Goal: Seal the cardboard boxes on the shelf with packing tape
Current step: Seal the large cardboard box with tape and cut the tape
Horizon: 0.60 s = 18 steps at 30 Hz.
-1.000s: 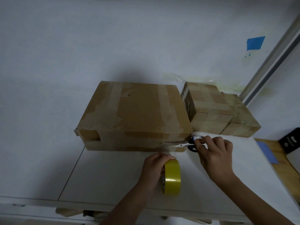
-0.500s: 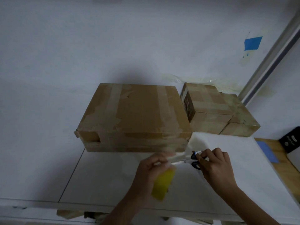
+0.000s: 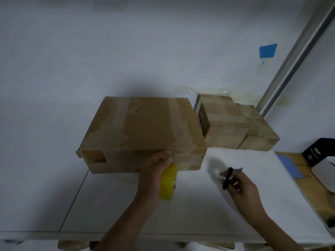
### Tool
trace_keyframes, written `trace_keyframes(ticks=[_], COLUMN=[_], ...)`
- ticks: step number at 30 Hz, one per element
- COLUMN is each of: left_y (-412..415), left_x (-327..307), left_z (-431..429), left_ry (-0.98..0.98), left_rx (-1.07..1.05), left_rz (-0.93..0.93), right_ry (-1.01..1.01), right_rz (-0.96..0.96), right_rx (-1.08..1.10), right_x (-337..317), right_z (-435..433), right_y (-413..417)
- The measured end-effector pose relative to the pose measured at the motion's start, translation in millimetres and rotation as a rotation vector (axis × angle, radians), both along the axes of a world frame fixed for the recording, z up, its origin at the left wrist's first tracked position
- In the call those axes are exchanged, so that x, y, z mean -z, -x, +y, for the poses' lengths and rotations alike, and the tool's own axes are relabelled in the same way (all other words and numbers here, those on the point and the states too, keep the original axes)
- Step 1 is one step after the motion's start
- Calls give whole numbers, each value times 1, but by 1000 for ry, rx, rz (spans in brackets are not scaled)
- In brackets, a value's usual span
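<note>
Fingers (image 3: 164,157) of your left hand (image 3: 150,174) are curled round the yellow tape roll (image 3: 167,185). You hold it just in front of the large cardboard box (image 3: 145,124), with your knuckles against or very near its front face; I cannot tell which. Your right hand (image 3: 243,191) is in front of that box's right corner and apart from it. Its fingers are clamped on the black-handled scissors (image 3: 228,178), which are blurred. The large box rests on the white shelf (image 3: 199,211), with tape strips running across its top. A smaller taped box (image 3: 223,115) sits just right of the large box, and a third box (image 3: 259,131) sits farther right.
</note>
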State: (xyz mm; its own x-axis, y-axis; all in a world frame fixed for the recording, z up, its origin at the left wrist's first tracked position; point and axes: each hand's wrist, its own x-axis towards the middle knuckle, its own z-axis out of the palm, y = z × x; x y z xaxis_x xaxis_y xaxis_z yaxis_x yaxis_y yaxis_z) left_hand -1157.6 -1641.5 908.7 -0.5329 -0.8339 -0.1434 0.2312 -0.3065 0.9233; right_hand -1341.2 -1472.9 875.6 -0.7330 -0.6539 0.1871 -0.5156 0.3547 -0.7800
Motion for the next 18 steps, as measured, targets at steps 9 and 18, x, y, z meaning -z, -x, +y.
trace_keyframes(ticks=[9, 18], left_y=[2, 1], left_x=[-2, 4], left_z=[5, -1], left_ry=[-29, 53], left_rx=[57, 72], left_rz=[-63, -116], right_ry=[290, 182], right_rz=[-340, -337], right_rx=[-39, 204], right_x=[-39, -42], right_z=[-65, -101], right_y=[-36, -44])
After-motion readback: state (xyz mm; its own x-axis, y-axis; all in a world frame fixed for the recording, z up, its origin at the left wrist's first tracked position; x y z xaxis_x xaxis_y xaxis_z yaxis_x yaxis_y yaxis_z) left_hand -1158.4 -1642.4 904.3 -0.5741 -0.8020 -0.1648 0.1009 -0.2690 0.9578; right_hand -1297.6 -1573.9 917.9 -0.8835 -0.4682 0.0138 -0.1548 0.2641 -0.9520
